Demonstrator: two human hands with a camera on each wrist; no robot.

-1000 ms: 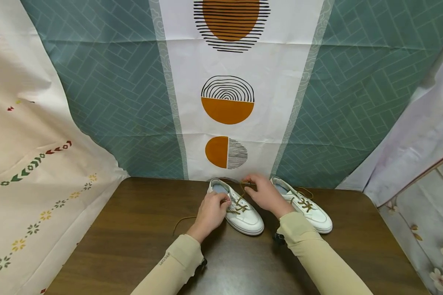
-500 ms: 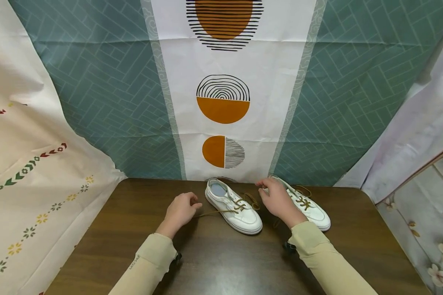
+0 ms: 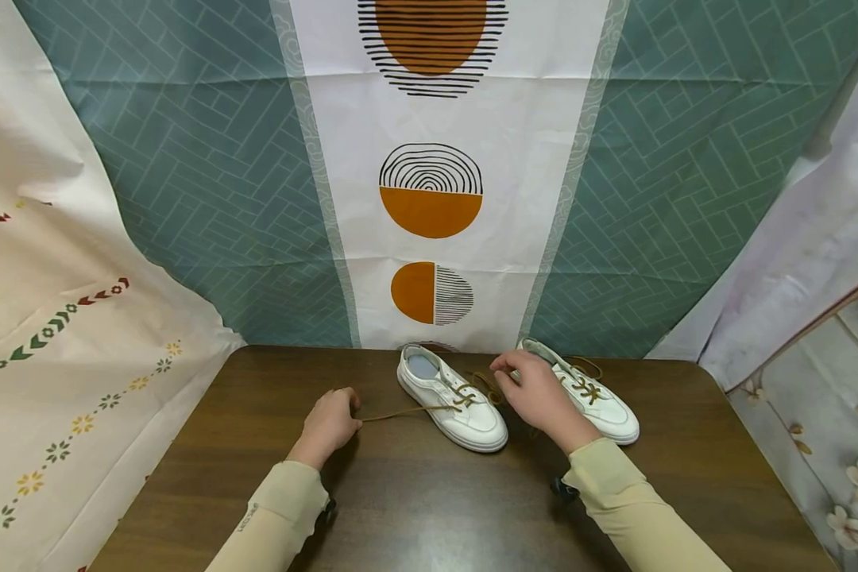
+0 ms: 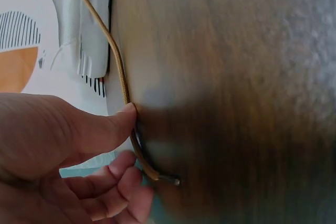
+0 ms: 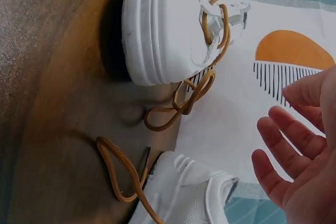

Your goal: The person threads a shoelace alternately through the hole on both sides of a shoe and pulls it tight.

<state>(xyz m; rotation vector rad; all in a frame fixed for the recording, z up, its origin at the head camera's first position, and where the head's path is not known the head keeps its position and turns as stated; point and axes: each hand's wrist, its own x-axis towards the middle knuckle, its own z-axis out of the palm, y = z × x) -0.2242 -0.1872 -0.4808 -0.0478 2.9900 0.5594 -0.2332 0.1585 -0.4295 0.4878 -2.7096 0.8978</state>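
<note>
Bench [image 3: 436, 508], dark wood: its back edge is met by a hanging cloth [image 3: 257, 199] in teal and white; its rounded back corners are seen at both sides. Wide wood is shown in front of the shoes and to the left; a smaller stretch is left at the right, past the second shoe.

White shoe [image 3: 485, 429], one: set upright on the bench, heel near the back edge, toe turned toward the front and right. Second shoe [image 3: 615, 417], white, one: placed just beside it on the right, similarly angled, fitted with brown lacing.

Brown lace [image 4: 105, 30], threaded in the white shoe: one end is drawn out over the bench to the left; a loop is seen on the shoe's other side.

Left hand [image 3: 327, 421]: grip closed; the lace is pinched at the thumb tip, its dark tip left projecting beyond the fingers.

Right hand [image 3: 539, 389]: grip loose, fingers parted and gently bent, nothing held; the second shoe is partly covered by it in the head view, and contact cannot be told.
</note>
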